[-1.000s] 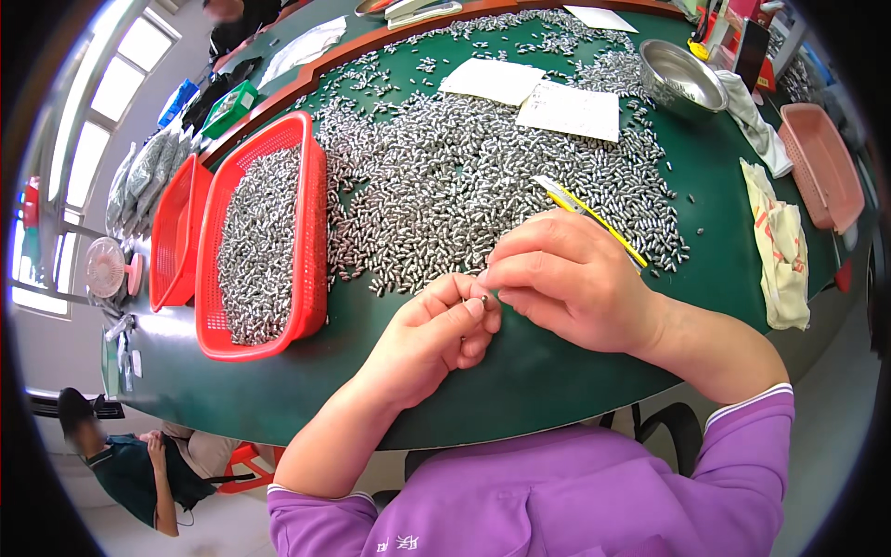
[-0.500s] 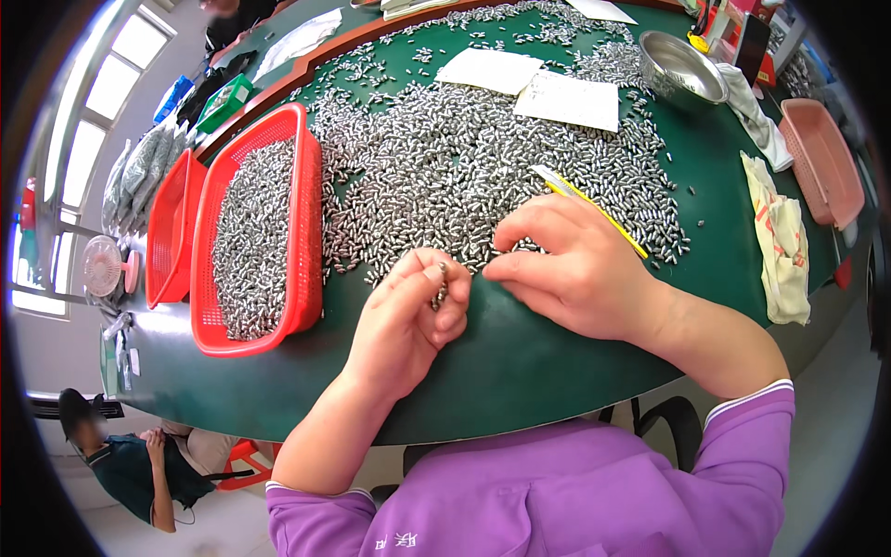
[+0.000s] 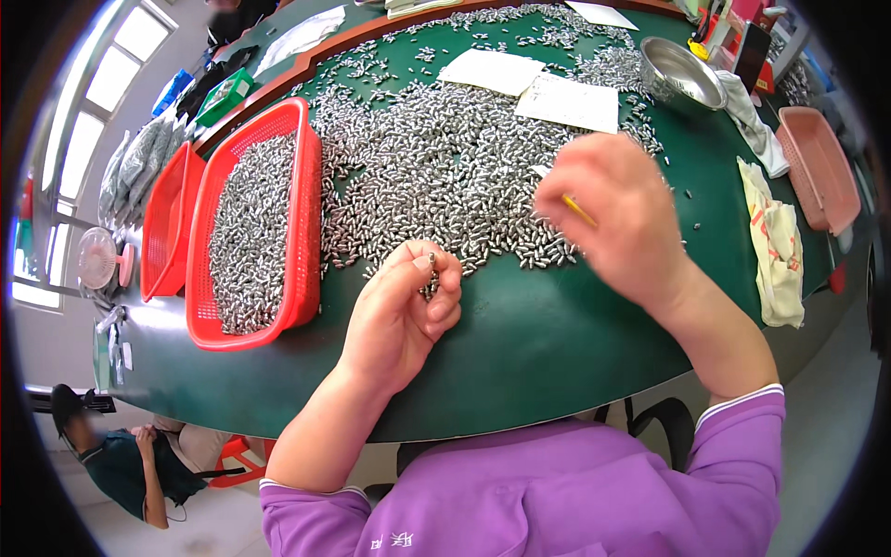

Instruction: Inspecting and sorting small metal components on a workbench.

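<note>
Right hand (image 3: 624, 215): motion-blurred; its grip cannot be determined. It covers most of the yellow pencil (image 3: 580, 212). Left hand (image 3: 404, 311): curled fingers hide most of the small metal parts (image 3: 431, 278) held.

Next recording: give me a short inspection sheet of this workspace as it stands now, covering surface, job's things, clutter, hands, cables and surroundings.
Surface: green table with a brown rim, near edge bare.
Job's things: big heap of small metal parts; red basket holding more of them; second red basket beside it.
Clutter: white paper sheets, steel bowl, pink basket, cloth.
Hands: left hand pinches a few metal parts at its fingertips; right hand, blurred, is above the heap with a yellow stick.
Cables: nothing seen.
Surroundings: windows at left, small fan, a seated person below the table edge.
</note>
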Available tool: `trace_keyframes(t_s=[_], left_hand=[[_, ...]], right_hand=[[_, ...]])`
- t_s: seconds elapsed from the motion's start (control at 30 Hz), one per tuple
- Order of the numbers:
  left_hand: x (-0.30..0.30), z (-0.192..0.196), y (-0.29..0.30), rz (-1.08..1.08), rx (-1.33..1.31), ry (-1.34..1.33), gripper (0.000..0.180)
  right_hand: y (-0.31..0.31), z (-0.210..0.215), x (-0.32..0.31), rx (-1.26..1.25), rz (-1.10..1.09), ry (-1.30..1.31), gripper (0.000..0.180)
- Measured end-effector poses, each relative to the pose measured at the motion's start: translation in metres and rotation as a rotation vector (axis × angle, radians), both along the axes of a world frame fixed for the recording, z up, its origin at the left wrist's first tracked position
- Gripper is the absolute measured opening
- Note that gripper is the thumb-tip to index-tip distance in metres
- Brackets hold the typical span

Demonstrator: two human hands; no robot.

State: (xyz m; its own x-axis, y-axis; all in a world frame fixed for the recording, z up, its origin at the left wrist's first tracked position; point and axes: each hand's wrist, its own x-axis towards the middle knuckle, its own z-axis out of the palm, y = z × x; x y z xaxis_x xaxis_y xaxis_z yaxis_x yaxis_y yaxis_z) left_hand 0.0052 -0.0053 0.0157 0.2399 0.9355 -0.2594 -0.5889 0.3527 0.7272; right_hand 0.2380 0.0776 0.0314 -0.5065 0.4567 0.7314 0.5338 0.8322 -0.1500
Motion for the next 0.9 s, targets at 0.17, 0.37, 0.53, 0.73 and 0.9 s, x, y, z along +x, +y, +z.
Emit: trace_keyframes(t_s=[0.17,0.37,0.53,0.73,0.9], left_hand=[[0.0,-0.005,0.0,-0.029,0.009,-0.022,0.012],[-0.002,-0.005,-0.002,-0.016,-0.02,-0.019,0.014],[0.0,-0.004,0.0,-0.011,-0.004,-0.009,0.013],[-0.002,-0.01,-0.002,-0.047,0.008,-0.044,0.011],[-0.002,-0.01,-0.001,-0.084,0.022,-0.061,0.009]], right_hand=[[0.025,0.002,0.025,0.052,-0.268,0.021,0.014],[-0.003,-0.007,-0.003,-0.088,0.055,-0.123,0.017],[-0.012,-0.028,-0.021,-0.16,0.277,-0.198,0.026],[-0.018,-0.025,-0.022,-0.316,0.257,-0.221,0.018],[-0.021,-0.023,-0.025,-0.224,0.236,-0.234,0.021]])
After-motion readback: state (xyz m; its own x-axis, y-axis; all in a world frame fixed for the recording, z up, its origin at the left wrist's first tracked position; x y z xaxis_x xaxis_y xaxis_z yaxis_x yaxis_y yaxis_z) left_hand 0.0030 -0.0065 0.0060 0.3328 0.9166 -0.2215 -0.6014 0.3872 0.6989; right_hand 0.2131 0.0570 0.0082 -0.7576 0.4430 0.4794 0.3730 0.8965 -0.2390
